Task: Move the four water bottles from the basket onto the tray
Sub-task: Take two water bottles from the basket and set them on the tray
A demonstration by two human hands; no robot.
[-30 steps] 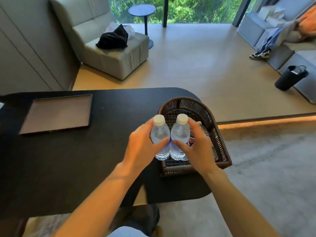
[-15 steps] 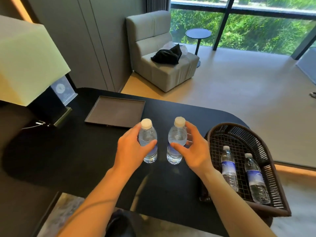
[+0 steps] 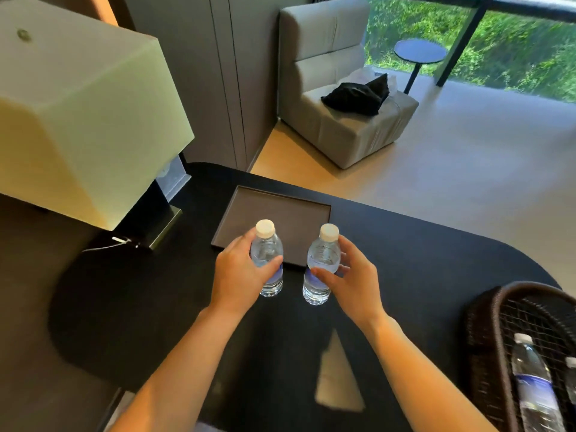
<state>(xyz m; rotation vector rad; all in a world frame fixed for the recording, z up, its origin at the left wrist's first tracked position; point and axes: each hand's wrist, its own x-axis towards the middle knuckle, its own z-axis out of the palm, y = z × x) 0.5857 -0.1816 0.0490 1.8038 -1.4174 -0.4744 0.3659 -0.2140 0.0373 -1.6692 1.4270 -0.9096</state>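
My left hand [image 3: 240,275] grips a clear water bottle [image 3: 267,247] with a white cap, held upright. My right hand [image 3: 355,282] grips a second upright water bottle [image 3: 322,260]. Both bottles hang above the black table, just in front of the near edge of the flat brown tray [image 3: 280,213], which has nothing on it. At the lower right stands the dark woven basket [image 3: 486,325]. One bottle [image 3: 533,385] lies inside it, and part of another bottle [image 3: 571,375] shows at the frame's right edge.
A lamp with a large cream shade [image 3: 78,113] and dark base [image 3: 149,226] stands on the black table [image 3: 124,307] left of the tray. A grey armchair [image 3: 336,98] and a small round side table [image 3: 419,53] stand on the floor beyond.
Both hands lifted a bottle each out of the basket and carried them left across the table toward the tray. The view has swung left, so the basket now sits at the right edge.
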